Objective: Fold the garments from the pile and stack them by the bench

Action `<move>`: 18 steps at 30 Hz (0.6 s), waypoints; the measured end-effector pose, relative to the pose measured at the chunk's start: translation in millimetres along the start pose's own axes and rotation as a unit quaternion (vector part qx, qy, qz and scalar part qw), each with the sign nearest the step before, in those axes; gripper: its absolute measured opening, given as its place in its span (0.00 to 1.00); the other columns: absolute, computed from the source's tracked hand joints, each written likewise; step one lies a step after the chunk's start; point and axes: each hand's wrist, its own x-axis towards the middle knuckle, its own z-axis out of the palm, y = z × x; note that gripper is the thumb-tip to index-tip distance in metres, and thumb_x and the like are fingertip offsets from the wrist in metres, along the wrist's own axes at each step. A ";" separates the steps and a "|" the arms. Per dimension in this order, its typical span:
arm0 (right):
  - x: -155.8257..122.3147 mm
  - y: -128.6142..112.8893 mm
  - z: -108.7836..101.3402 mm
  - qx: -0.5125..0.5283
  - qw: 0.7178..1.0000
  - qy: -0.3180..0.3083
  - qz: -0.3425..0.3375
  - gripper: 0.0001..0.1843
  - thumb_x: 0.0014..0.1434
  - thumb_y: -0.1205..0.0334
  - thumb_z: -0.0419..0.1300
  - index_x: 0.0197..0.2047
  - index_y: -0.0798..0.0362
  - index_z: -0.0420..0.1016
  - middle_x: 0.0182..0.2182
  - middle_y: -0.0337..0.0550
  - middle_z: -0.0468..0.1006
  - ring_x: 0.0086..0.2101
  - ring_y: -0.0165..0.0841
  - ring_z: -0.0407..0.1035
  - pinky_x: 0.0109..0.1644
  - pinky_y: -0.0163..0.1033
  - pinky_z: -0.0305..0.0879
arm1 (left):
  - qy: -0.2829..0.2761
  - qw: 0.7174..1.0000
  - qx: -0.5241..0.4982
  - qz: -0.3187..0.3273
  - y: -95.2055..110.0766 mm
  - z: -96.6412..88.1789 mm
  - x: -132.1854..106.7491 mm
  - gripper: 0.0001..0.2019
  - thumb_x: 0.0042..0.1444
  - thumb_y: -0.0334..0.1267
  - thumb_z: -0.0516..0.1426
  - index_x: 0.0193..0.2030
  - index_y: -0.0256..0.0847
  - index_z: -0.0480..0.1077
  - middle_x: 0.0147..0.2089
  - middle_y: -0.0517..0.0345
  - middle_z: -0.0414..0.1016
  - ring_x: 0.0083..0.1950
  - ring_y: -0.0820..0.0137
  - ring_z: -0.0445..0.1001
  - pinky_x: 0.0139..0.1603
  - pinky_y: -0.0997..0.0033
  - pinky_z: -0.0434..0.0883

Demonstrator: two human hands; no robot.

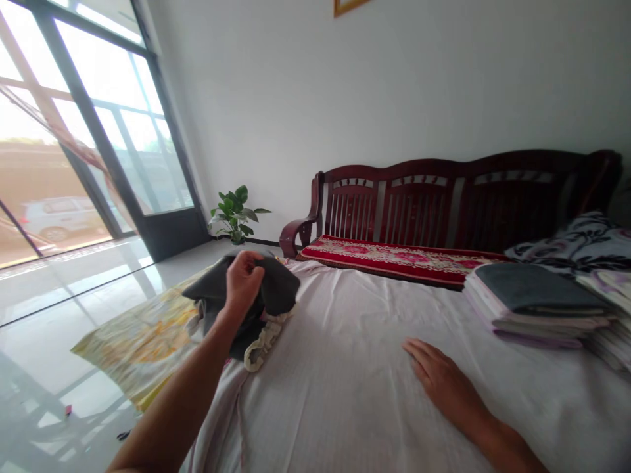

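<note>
My left hand (243, 284) is closed on a dark grey cloth (280, 288), which bunches up around the fingers at the far left of the white sheet (340, 387). A cream ruffled strip (261, 348) hangs out beneath the cloth; whether it is part of it I cannot tell. Flat on the sheet, to the right of the middle, lies my right hand (438, 376) with its fingers stretched out and nothing in them. Beyond it on the right is a stack of folded cloths (537, 289), dark grey on top with pale layers under it.
A yellow floral cloth (142, 338) spreads out at left, above the shiny tiled floor (39, 368). Behind the sheet stands a dark wooden bench (409, 203) with a red patterned cover (379, 253). A potted plant (236, 213) is near the glass door (123, 131). Patterned fabric (582, 243) lies at right.
</note>
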 end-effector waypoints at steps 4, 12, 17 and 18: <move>-0.9 2.1 0.2 0.008 1.000 -0.002 0.004 0.24 0.64 0.59 0.47 0.54 0.51 0.79 0.55 0.49 0.79 0.55 0.42 0.73 0.63 0.53 0.69 | -0.243 0.948 -0.133 0.155 53.7 41.2 -63.4 0.14 0.54 0.29 0.56 0.47 0.42 0.73 0.40 0.58 0.77 0.37 0.71 0.75 0.37 0.73 0.72; -2.1 2.2 -3.4 0.032 0.999 -0.014 0.019 0.24 0.65 0.56 0.46 0.54 0.50 0.79 0.55 0.49 0.79 0.56 0.43 0.73 0.63 0.53 0.69 | -0.509 0.828 -0.112 0.209 78.1 18.5 -108.9 0.16 0.63 0.41 0.56 0.56 0.50 0.75 0.47 0.58 0.80 0.46 0.65 0.78 0.50 0.68 0.73; -1.2 1.6 -3.7 0.031 0.999 -0.012 0.014 0.25 0.64 0.56 0.46 0.54 0.52 0.79 0.55 0.51 0.79 0.55 0.43 0.73 0.63 0.54 0.68 | -0.321 0.914 0.176 0.176 39.2 6.8 -75.7 0.25 0.57 0.44 0.62 0.62 0.48 0.71 0.63 0.47 0.72 0.65 0.51 0.67 0.68 0.49 0.60; -1.2 1.9 -3.5 0.030 0.999 -0.010 0.014 0.25 0.64 0.56 0.46 0.53 0.52 0.79 0.54 0.51 0.80 0.55 0.43 0.74 0.63 0.53 0.69 | -0.310 0.908 0.238 0.154 29.1 7.3 -71.0 0.29 0.54 0.46 0.64 0.63 0.48 0.70 0.65 0.45 0.69 0.68 0.46 0.63 0.68 0.43 0.59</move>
